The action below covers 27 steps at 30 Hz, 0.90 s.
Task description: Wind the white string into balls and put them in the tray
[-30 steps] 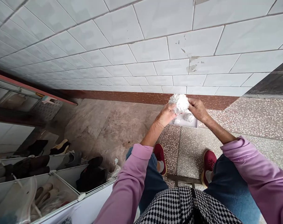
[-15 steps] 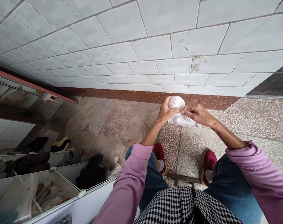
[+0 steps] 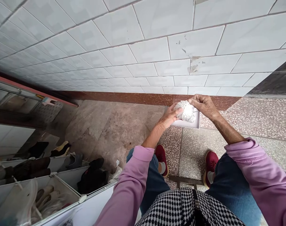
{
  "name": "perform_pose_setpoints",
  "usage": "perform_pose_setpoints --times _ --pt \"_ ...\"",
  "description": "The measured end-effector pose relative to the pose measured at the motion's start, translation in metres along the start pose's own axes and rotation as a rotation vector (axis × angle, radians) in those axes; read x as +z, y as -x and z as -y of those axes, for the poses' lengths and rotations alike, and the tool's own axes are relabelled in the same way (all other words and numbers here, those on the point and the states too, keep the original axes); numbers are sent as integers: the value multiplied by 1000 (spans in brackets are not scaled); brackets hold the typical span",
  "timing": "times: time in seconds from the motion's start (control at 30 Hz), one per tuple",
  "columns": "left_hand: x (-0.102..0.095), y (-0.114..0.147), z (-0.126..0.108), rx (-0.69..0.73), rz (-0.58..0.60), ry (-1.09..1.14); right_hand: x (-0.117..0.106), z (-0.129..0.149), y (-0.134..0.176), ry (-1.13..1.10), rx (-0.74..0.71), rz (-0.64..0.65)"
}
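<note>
My left hand (image 3: 170, 115) is wrapped around the left side of a white rounded bundle (image 3: 187, 110), its thumb lying across the top. The bundle's surface looks crinkled and gathered toward the middle, like thin wrapping or wound thread; which one I cannot tell. At the upper right edge of the bundle, my right hand (image 3: 203, 105) has its thumb and forefinger pinched together. Whatever lies between those fingertips is too small to make out. Beneath both hands a shallow white tray (image 3: 190, 125) rests by the wall, mostly hidden by the bundle.
A tiled wall (image 3: 147, 70) with a reddish-brown skirting (image 3: 124, 96) rises in front. To my left stands a white shoe rack (image 3: 88, 201) holding several shoes and plastic bags. My red shoes (image 3: 212, 161) are on the speckled floor (image 3: 194, 150), beside a wooden bar (image 3: 186, 180).
The bundle has turned, bringing its gathered side into view, and has shifted slightly right and down. My right hand has moved up to its upper right edge; my left hand has followed the bundle.
</note>
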<state>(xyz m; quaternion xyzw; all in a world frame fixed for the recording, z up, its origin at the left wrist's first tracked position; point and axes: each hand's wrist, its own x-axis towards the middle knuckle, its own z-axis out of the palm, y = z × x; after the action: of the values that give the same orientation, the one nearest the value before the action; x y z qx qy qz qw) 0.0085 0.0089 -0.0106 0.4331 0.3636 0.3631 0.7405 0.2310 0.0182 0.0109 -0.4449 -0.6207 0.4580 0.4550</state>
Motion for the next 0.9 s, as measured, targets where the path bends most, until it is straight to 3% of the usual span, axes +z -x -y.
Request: perform_pose_setpoints --times 0.17,0.33,0.53,0.63,0.73,0.83,0.9 --pt "6 -2 2 28 1 -17 -1 -11 -3 60 -38 -5" --pt "4 0 -5 22 26 122 2 -24 -6 68 -22 0" --pt "-12 -7 -8 154 -254 234 36 -28 6 245 -47 124" --pt "-22 -15 0 224 -355 115 51 -11 19 235 -78 274" --pt "-27 -19 7 280 -461 -83 50 10 26 157 -104 359" --pt "-24 -17 8 230 -470 -209 31 21 22 100 -108 259" --pt "-18 -13 5 159 -364 -192 15 20 15 84 -85 132"
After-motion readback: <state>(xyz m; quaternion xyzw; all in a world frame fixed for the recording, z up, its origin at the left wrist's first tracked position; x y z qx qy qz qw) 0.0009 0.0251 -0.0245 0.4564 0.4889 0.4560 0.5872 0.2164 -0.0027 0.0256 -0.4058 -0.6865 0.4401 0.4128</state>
